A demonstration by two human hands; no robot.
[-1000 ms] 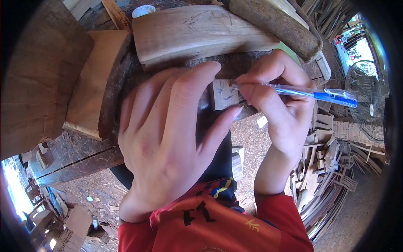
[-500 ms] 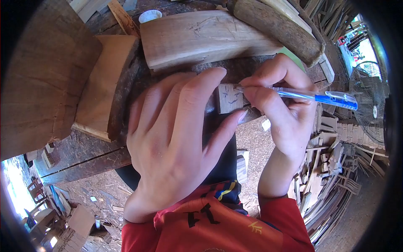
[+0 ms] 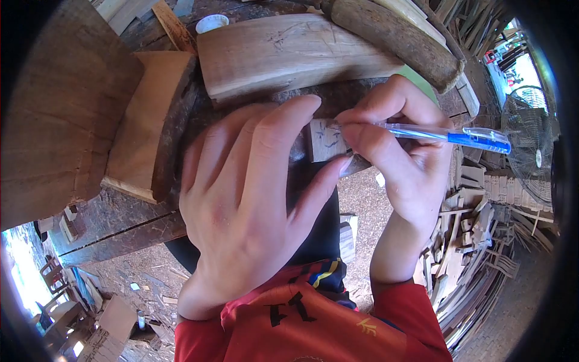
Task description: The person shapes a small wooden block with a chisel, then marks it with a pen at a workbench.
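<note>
A small wood piece [image 3: 324, 142] with dark pen marks lies at the edge of the workbench, between my two hands. My right hand [image 3: 405, 136] pinches a clear pen with a blue end [image 3: 476, 139]; its tip is hidden by my fingers, over the right side of the small piece. Spread out over the bench, my left hand [image 3: 244, 175] has its thumb tip at the lower edge of the marked piece and its forefinger raised above it. Nothing shows in its grasp. A large curved wood block [image 3: 289, 54] rests just beyond both hands.
A rounded log [image 3: 401, 42] lies at the top right, beside the curved block. Large boards [image 3: 145, 120] stand at the left. A white cup [image 3: 211, 24] is at the back. Scrap wood [image 3: 476, 247] and a fan [image 3: 531, 145] are on the right.
The view has shifted very slightly. My right hand and the pen have moved a little to the left over the marked piece; my left hand keeps its pose.
</note>
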